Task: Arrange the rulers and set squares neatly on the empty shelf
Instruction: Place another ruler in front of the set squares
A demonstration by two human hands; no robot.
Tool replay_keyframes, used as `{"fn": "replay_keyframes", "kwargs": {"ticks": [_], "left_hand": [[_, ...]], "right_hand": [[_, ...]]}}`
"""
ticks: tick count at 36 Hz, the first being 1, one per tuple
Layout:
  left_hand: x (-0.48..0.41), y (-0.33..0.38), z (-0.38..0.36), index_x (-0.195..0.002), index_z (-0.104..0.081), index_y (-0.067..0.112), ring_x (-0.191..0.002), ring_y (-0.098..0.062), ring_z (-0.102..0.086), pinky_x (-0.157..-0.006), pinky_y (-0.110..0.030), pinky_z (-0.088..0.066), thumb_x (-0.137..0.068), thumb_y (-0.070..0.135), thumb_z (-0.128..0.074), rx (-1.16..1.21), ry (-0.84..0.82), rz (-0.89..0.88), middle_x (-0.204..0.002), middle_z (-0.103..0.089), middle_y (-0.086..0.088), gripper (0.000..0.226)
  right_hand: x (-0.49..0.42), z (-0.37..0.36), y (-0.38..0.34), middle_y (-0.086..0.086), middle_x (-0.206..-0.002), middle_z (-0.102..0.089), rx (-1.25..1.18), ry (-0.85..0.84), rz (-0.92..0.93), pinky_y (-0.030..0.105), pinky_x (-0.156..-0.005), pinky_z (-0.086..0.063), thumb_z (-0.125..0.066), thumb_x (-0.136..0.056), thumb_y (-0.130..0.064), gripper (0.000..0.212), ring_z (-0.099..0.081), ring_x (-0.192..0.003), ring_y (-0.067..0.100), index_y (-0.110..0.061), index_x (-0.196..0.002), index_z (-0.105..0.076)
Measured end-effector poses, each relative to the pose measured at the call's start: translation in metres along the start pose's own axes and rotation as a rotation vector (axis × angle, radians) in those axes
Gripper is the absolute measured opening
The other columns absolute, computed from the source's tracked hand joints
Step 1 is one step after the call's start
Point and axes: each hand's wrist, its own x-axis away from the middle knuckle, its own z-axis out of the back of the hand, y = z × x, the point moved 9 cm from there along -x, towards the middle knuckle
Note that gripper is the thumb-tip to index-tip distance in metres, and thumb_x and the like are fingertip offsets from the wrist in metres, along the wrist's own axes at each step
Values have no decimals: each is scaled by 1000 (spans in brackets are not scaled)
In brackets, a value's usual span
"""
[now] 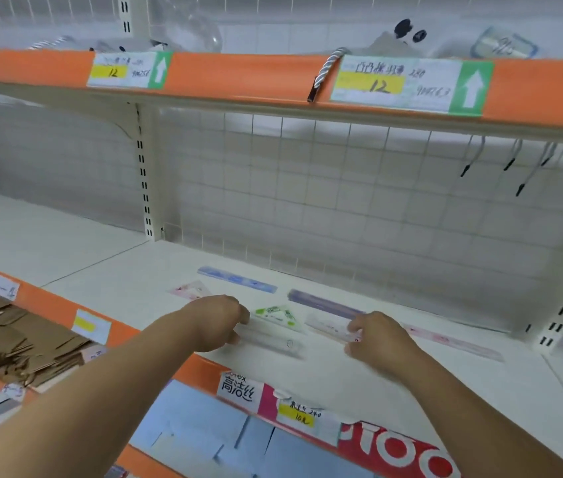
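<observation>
Rulers (237,279) and set squares (192,289) lay flat mid-shelf (128,270), towards the front. Our left hand (218,322) curled its fingers to pinch one end of the clear ruler (273,341), and our right hand (380,336) pinched the pale ruler (328,326) between thumb and forefinger. We judged crowding the risk: the green set square (278,315) sat between the two, perhaps touching, so sliding either ruler could knock it askew, and the clear ruler, nearest the lip, might slip off.

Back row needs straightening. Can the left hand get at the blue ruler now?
Likely yes, once freed: the left hand grips a clear ruler, the right hand a pale ruler; the blue ruler lies uncovered just beyond.
</observation>
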Motion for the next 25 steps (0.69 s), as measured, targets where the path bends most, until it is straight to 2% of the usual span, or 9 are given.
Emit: {"fn": "replay_keyframes", "kwargs": {"ticks": [2, 5, 8, 15, 21, 25], "left_hand": [[-4, -1, -4, -137, -47, 20, -121, -21, -48, -97, -28, -37, -95, 27, -56, 7, -24, -30, -132, -49, -4, 44], [-9, -3, -8, -136, -49, 21, -120, -21, -48, -96, -26, -37, -93, 29, -57, -1, -52, -74, -131, -49, -4, 44], [-14, -2, -8, -133, -51, 23, -118, -19, -48, -95, -27, -38, -92, 33, -60, -8, -57, -124, -128, -50, -2, 44], [-20, 10, -15, -131, -54, 24, -121, -18, -47, -95, -25, -37, -92, 32, -60, -17, -55, -228, -129, -51, -1, 41], [-24, 9, -20, -131, -54, 26, -120, -18, -48, -96, -26, -39, -91, 33, -60, -11, -36, -247, -129, -51, 0, 41], [-25, 8, -20, -132, -53, 28, -122, -17, -47, -97, -27, -39, -92, 33, -58, 2, -17, -248, -130, -50, 1, 41]], "right_hand": [[3, -4, 4, 3, -121, -60, -14, -23, -24, 32, -88, -50, -68, -82, -28, 36, -60, -104, 21, -12, -114, -66], [11, -8, 6, -5, -129, -57, -73, -66, -36, 21, -87, -43, -71, -81, -30, 44, -58, -110, 14, -22, -124, -64], [22, -14, 6, -9, -132, -55, -117, -129, -30, 15, -91, -37, -72, -83, -29, 47, -54, -116, 9, -23, -128, -60], [39, -25, 15, -9, -128, -58, -154, -160, -109, 14, -90, -36, -76, -80, -27, 46, -49, -101, 4, -24, -124, -63], [48, -25, 21, -7, -129, -58, -168, -147, -153, 13, -91, -35, -76, -80, -27, 47, -52, -110, 9, -24, -125, -63], [52, -27, 24, -8, -126, -58, -204, -147, -174, 12, -89, -35, -78, -78, -27, 49, -50, -101, 4, -24, -124, -63]]}}
